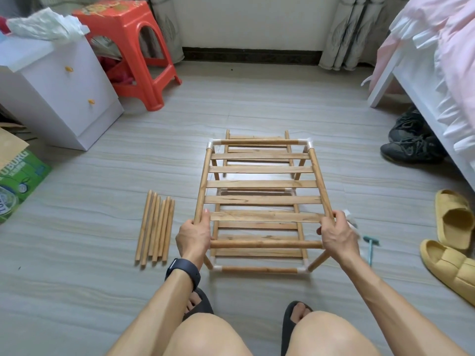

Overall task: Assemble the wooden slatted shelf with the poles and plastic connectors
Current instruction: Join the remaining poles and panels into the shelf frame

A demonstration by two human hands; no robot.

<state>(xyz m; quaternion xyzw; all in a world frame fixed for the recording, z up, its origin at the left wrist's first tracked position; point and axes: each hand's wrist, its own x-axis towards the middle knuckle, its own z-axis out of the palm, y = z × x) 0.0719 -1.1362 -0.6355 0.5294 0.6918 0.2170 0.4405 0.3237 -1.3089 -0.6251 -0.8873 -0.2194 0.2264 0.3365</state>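
Grey streaked floor of a bedroom, viewed from our seat with knees at the lower edge.

Wooden slatted shelf stands on the floor straight ahead of our knees, with an upper tier over a lower one. Its long axis runs away from us toward the far wall. The side poles follow that line and the slats lie crosswise, left to right. White plastic connectors cap the corners we can see.

Our left hand is curled round the left side pole at its near end, with the thumb along the top. Our right hand grips the right side pole the same way. The upper tier's near end sits between the two hands, and the rest reaches forward from them. Something whitish shows just past the right hand; we cannot tell what it is or whether it is held.

Left of the shelf, apart from it, a bundle of loose poles lies parallel to its long axis. Just right of its near corner lies a small teal T-shaped tool, with yellow slippers farther right. Dark lace-up shoes sit right of the shelf's far end. Beyond the shelf to the left stand an orange plastic stool and a white drawer cabinet.
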